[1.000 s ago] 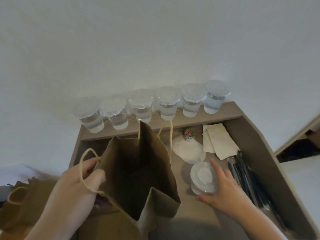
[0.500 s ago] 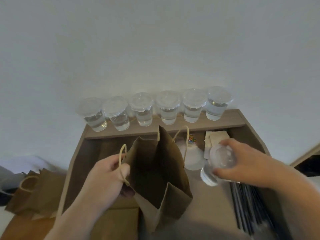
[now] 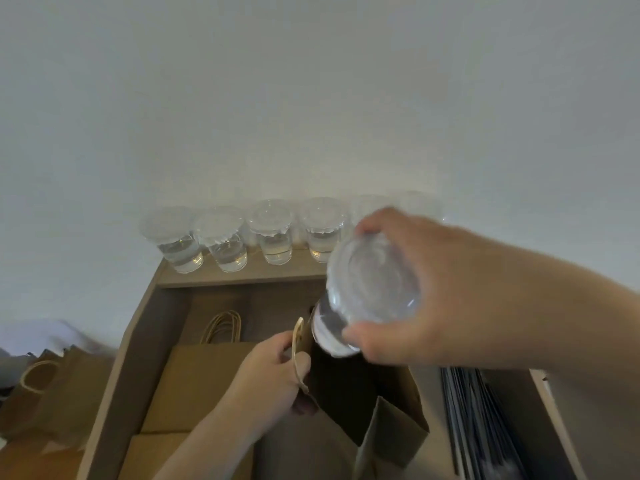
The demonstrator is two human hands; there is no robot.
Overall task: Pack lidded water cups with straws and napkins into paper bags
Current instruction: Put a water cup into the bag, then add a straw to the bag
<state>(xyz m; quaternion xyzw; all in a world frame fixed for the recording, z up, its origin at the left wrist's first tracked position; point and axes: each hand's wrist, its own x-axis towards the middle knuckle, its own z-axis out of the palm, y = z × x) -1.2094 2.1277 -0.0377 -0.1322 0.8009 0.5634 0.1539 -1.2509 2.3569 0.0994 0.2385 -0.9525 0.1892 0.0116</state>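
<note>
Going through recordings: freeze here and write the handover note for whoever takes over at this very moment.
Left hand grips the open brown paper bag at its rim.
Right hand holds a clear lidded plastic cup of water above the bag's mouth, not yet inside.
Four more lidded cups show clearly on the back ledge; others are partly hidden behind the right hand.
Black straws lie right of the bag, flat brown bags left of it. Napkins are out of sight.
Left to do: lower the cup in, add straw and napkin, then pack the other cups.
</note>
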